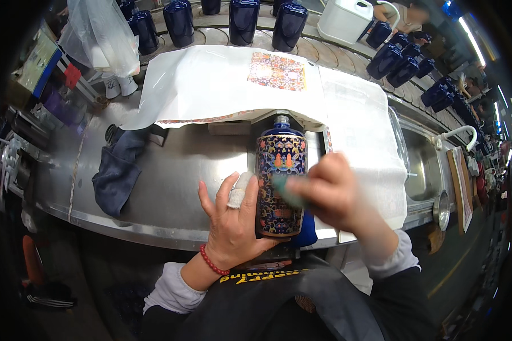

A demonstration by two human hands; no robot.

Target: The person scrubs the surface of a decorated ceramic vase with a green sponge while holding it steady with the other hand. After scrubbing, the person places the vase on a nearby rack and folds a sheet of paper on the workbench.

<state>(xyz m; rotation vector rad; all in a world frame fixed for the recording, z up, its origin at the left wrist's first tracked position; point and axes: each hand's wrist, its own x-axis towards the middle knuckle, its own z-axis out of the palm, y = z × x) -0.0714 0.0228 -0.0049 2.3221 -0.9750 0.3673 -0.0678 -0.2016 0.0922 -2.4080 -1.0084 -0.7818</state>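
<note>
A dark blue bottle (280, 187), wrapped in an ornate orange, gold and blue pattern, lies with its neck pointing away from me. My left hand (231, 219) steadies it: the forefinger runs along its left side, the thumb reaches across its base, and the other fingers spread out to the left. White wrapping covers part of one finger. Blurred by motion, my right hand (331, 190) is closed on a small green flat piece (290, 192) against the bottle's patterned front. Whether it is a pad or a scraper cannot be made out.
Beyond the bottle lies a white sheet (205, 85) with a patterned print (277, 71). A dark cloth (118, 173) rests on the steel table at left. Several blue bottles (243, 23) and a white jug (345, 21) stand on the far conveyor. A sink (422, 170) is at right.
</note>
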